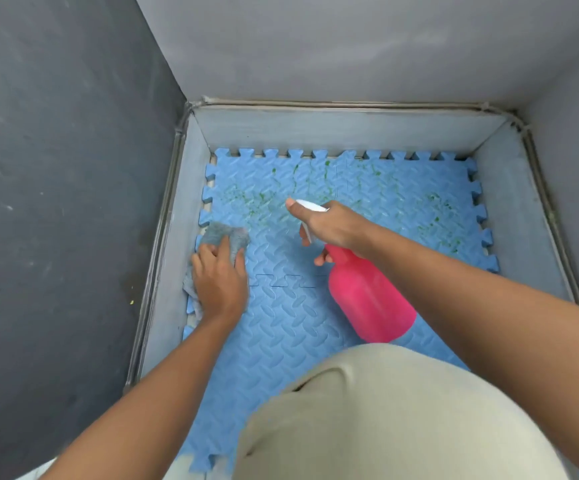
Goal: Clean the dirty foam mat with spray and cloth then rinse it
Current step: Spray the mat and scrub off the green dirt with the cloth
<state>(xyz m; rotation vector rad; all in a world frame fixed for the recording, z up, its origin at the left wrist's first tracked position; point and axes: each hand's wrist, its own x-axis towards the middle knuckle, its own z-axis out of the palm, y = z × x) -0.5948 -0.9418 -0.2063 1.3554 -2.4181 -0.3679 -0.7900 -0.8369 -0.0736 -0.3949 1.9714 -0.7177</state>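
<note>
Right hand (329, 226) grips the pink spray bottle (367, 292); left hand (220, 282) presses the grey cloth (227, 237) flat. Green stains (256, 199) remain on the blue foam mat (291, 327); wiping and rinsing appear undone.

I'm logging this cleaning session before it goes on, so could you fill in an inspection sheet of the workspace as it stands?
Surface: blue foam mat of interlocking tiles lying in a grey walled basin; green stains across its far half, near half looks clean.
Job's things: pink spray bottle with white nozzle aimed at the stains; grey cloth pressed flat near the mat's left edge.
Clutter: nothing seen.
Grippers: left hand flat on the cloth; right hand gripping the bottle's neck, finger at the trigger.
Cables: nothing seen.
Surroundings: grey walls on three sides; the person's beige-clad knee over the mat's near part.
</note>
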